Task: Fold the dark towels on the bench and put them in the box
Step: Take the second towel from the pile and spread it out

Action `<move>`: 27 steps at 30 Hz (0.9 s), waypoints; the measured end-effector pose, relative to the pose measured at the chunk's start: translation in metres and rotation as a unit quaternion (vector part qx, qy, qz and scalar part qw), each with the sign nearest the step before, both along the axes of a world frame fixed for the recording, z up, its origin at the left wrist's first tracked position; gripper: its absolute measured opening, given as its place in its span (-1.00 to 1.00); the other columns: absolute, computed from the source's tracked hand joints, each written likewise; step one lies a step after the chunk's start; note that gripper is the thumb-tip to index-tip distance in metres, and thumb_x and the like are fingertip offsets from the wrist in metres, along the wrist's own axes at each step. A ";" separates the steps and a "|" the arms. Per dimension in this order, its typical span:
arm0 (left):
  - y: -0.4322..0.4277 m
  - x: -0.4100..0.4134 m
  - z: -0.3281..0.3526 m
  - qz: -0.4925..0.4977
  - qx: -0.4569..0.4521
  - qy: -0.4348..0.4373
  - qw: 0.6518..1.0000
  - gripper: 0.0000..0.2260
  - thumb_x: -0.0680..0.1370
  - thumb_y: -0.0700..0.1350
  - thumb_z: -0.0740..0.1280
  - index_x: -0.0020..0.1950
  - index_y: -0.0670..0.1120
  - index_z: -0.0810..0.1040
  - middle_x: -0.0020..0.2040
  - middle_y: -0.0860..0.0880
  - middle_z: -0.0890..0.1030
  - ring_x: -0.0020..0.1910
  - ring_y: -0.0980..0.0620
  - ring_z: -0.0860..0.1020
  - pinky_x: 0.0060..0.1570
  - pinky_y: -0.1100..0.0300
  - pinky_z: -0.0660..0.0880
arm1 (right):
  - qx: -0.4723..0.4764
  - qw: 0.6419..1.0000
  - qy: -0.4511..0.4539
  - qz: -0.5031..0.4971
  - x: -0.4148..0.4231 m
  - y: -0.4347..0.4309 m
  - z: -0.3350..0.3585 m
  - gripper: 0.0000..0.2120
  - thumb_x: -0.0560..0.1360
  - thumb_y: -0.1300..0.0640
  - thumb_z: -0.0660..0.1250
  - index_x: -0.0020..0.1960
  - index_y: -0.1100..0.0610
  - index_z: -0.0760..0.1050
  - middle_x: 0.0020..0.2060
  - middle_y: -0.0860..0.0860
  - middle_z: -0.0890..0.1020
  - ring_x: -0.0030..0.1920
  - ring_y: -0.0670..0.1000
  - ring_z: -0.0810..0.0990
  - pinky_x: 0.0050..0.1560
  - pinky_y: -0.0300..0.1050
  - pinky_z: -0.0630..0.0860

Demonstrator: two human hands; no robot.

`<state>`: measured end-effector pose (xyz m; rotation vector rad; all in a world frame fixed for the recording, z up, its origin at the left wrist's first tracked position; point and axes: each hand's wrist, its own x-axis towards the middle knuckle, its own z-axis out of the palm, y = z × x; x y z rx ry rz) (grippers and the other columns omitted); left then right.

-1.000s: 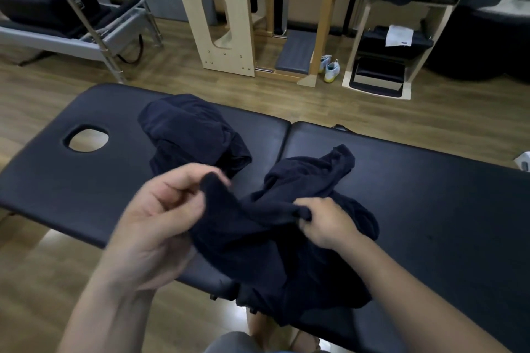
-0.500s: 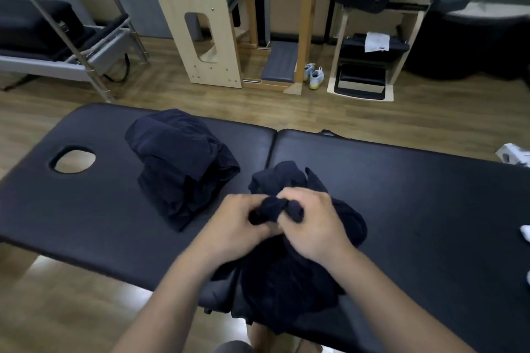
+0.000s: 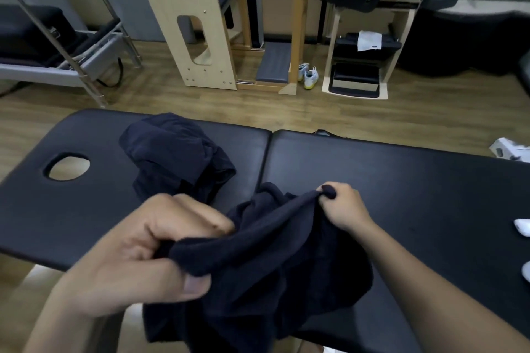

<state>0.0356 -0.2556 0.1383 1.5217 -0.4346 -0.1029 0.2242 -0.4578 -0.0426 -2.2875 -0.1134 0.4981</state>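
A wooden-floored exercise room surrounds the black padded bench [image 3: 401,186]. Both hands pinch one dark towel [image 3: 272,252] along an edge, the left hand [image 3: 137,255] near, the right hand [image 3: 341,206] farther; it droops over the bench's near edge. Best to draw that edge taut and find true corners before folding. A second towel [image 3: 175,154] lies bunched behind; no box is visible.

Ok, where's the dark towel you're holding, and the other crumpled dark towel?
held dark navy cloth towel [image 3: 272,252]: head view, its stretched middle.
crumpled dark navy cloth towel [image 3: 172,154]: head view, top fold.

A navy towel [image 3: 272,261] hangs from its lifted top edge over the black bench's [image 3: 401,180] near side. A second towel [image 3: 175,157] lies bunched farther left on it.
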 end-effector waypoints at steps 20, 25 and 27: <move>-0.016 0.074 -0.043 0.172 0.107 0.090 0.975 -0.71 0.45 -0.49 0.38 -0.12 -0.09 0.64 -0.20 0.04 0.69 -0.16 0.15 0.61 -0.08 0.35 0.49 | 0.468 0.826 0.313 -0.014 -0.033 -0.011 0.082 -0.49 0.29 0.22 0.54 0.23 0.22 0.58 0.08 0.26 0.67 0.06 0.21 0.68 0.02 0.04 0.63; -0.030 0.099 -0.070 0.177 0.031 0.149 0.972 -0.78 0.51 -0.46 0.34 -0.12 -0.15 0.49 0.08 0.01 0.63 -0.24 0.08 0.64 -0.14 0.22 0.56 | 0.473 0.844 0.252 0.028 -0.044 -0.020 0.091 -0.75 0.37 0.32 0.43 0.04 0.18 0.62 -0.08 0.16 0.69 -0.12 0.09 0.69 -0.13 -0.11 0.65; -0.035 0.101 -0.075 0.139 0.010 0.168 0.976 -0.78 0.52 -0.45 0.33 -0.03 -0.14 0.48 0.21 -0.01 0.61 -0.12 0.02 0.66 -0.07 0.17 0.57 | 0.474 0.846 0.244 0.033 -0.045 -0.023 0.093 -0.78 0.35 0.31 0.44 -0.04 0.11 0.65 -0.10 0.10 0.69 -0.13 0.05 0.69 -0.15 -0.15 0.63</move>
